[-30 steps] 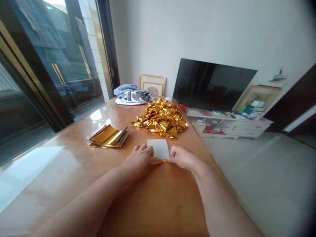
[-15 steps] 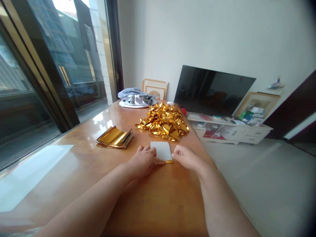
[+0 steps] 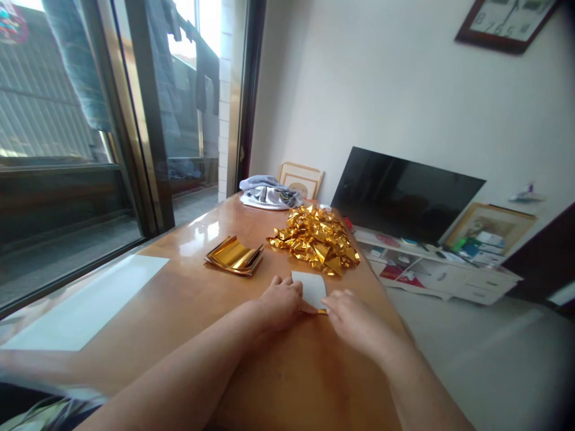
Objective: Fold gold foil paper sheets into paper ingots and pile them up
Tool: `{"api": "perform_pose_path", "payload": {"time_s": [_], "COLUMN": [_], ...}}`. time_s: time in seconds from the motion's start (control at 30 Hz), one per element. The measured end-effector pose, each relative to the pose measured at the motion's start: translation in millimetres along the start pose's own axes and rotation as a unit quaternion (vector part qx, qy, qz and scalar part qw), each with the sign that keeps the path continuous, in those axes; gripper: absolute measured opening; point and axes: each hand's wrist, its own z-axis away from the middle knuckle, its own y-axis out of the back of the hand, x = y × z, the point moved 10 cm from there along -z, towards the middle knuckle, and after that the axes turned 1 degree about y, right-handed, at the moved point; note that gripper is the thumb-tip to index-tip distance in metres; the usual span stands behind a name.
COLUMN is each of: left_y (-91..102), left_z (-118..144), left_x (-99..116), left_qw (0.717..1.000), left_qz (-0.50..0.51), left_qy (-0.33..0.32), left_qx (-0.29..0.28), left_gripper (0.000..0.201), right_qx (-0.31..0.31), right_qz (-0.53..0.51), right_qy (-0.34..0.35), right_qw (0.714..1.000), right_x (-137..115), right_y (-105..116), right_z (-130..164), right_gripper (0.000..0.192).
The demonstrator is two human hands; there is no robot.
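A small sheet of paper [image 3: 311,287], white side up with a gold edge showing at its near side, lies flat on the wooden table [image 3: 188,299]. My left hand [image 3: 281,302] presses on its left near corner. My right hand [image 3: 354,320] rests at its right near corner, fingertips at the gold folded edge. Beyond the sheet sits a heap of folded gold foil pieces [image 3: 317,239]. A stack of flat gold foil sheets [image 3: 234,256] lies to the left of it.
A grey cloth bundle [image 3: 267,193] and a picture frame [image 3: 300,178] stand at the table's far end. A television [image 3: 404,194] and a low white cabinet [image 3: 444,275] are to the right. A glass sliding door [image 3: 90,137] runs along the left.
The head camera has tilted up and turned left, so more wall and window show. My right hand has slid a little closer to the left hand along the sheet's near edge.
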Motion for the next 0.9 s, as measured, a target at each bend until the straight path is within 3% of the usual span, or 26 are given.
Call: {"api": "perform_pose_path", "payload": {"time_s": [0.17,0.4,0.9], "left_y": [-0.7,-3.8,-6.7], "left_z": [-1.6,-3.5,-3.9], "left_x": [0.6,-1.2,-5.9], "left_qw": [1.000,1.000,1.000], "left_qz": [-0.005,-0.006,0.020], "left_qy": [-0.007,-0.007,0.000], "left_qx": [0.005,0.008,-0.009], "left_gripper": [0.034,0.035,0.035], "right_qx": [0.016,0.042,0.041], "right_qz": [0.041,0.045,0.105], "right_qy": [-0.011,-0.040,-0.089], "right_qw": [0.999,0.997,0.990], "right_x": [-13.8,-11.3,8.1], "right_y": [-15.8,-29.4,-29.0], "right_z": [9.5,19.6,35.2], "right_gripper": [0.036,0.040,0.047]}}
